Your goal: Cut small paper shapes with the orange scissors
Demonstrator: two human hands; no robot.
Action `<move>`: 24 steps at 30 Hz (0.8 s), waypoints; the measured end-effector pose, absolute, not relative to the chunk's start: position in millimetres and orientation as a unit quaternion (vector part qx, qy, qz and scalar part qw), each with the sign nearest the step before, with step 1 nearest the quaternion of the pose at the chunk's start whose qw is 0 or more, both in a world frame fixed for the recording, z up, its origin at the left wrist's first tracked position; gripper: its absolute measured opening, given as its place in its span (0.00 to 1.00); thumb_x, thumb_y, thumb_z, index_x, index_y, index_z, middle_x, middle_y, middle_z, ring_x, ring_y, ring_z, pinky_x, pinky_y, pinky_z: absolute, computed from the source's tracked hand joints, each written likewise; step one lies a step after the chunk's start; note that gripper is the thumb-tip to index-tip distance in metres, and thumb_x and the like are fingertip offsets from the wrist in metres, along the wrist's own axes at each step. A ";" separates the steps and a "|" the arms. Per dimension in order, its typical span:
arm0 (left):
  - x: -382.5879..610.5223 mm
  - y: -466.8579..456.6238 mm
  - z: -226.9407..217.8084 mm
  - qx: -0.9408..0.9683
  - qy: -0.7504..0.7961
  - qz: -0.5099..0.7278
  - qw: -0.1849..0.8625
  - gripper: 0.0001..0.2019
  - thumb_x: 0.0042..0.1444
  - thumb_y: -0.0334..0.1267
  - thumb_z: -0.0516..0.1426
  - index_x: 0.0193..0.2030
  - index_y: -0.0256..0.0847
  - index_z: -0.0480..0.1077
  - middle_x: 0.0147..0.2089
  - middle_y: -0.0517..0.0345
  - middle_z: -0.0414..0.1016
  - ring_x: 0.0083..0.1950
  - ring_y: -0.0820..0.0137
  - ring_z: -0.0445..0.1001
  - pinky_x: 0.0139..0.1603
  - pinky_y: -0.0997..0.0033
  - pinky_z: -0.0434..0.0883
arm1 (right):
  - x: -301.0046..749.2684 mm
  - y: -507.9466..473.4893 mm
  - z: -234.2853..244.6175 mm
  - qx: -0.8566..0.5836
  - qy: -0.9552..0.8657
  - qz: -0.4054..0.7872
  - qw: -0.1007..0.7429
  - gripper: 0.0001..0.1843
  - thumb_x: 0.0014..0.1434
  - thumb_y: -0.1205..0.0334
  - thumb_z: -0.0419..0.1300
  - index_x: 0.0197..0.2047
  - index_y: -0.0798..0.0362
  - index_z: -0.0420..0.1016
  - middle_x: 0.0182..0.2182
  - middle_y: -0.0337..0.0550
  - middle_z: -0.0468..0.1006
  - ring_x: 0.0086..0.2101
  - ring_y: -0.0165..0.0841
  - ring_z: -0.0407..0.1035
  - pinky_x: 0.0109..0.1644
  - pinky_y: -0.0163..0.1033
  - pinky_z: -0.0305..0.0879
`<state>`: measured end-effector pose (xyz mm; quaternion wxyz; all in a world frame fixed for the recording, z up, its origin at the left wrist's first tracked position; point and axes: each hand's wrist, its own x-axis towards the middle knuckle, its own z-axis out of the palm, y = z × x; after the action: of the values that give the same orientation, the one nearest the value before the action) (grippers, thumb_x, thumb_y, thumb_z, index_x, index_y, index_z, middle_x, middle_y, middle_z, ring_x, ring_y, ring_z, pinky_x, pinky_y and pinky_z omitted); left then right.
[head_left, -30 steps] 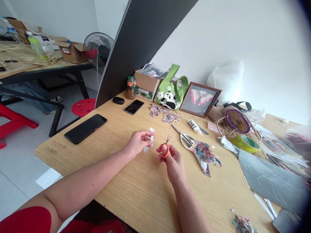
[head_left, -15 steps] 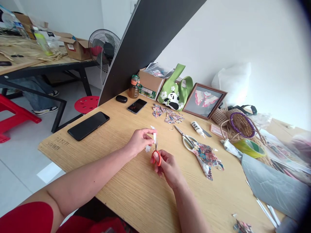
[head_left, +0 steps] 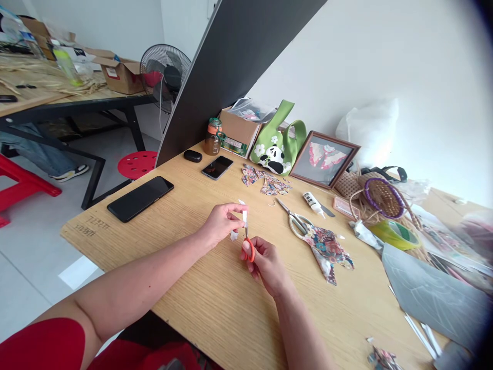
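White and narrow, one strip (head_left: 245, 216) sits pinched between the thumb and fingers of the left hand (head_left: 224, 222), over the middle of the tabletop (head_left: 215, 303); the right hand (head_left: 264, 259) grips one pair of orange-handled scissors (head_left: 252, 251), blades pointing up at the strip's lower end. To their right lie one larger pair of scissors (head_left: 295, 217), one floral cloth shape (head_left: 327, 242) at its handles and one white bottle (head_left: 313, 202). Farther back are floral scraps (head_left: 267, 182), too jumbled to count, two phones (head_left: 140, 199), one green bag (head_left: 271, 146) and one framed picture (head_left: 325, 158).
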<state>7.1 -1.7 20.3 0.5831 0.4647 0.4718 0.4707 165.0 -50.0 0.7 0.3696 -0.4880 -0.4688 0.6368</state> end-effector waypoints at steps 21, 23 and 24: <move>8.3 -1.8 19.8 0.447 0.468 0.480 0.592 0.21 0.45 0.20 0.61 0.48 0.34 0.76 0.40 0.53 0.75 0.25 0.79 0.68 0.26 0.78 0.67 | 165.2 -50.0 1.2 -0.490 -0.469 0.637 0.366 0.26 0.47 0.39 0.70 0.27 0.53 0.69 0.22 0.36 0.74 0.15 0.23 0.56 0.14 0.29 0.49; 8.3 -1.5 18.5 0.447 0.467 0.484 0.589 0.21 0.45 0.20 0.62 0.48 0.34 0.76 0.43 0.52 0.75 0.25 0.79 0.68 0.25 0.78 0.67 | 165.1 -50.0 1.1 -0.492 -0.471 0.634 0.367 0.26 0.47 0.39 0.70 0.27 0.53 0.69 0.22 0.36 0.73 0.15 0.22 0.55 0.14 0.29 0.49; 8.3 -1.3 17.8 0.447 0.467 0.485 0.589 0.21 0.45 0.20 0.62 0.48 0.34 0.76 0.43 0.52 0.75 0.26 0.79 0.69 0.25 0.78 0.67 | 165.1 -50.0 1.1 -0.493 -0.471 0.633 0.368 0.26 0.46 0.39 0.70 0.27 0.53 0.69 0.22 0.36 0.73 0.15 0.22 0.55 0.14 0.29 0.49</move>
<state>8.3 -1.3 17.8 0.5888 0.4471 0.4670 0.4851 165.1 -50.0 1.1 0.3676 -0.4929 -0.4707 0.6328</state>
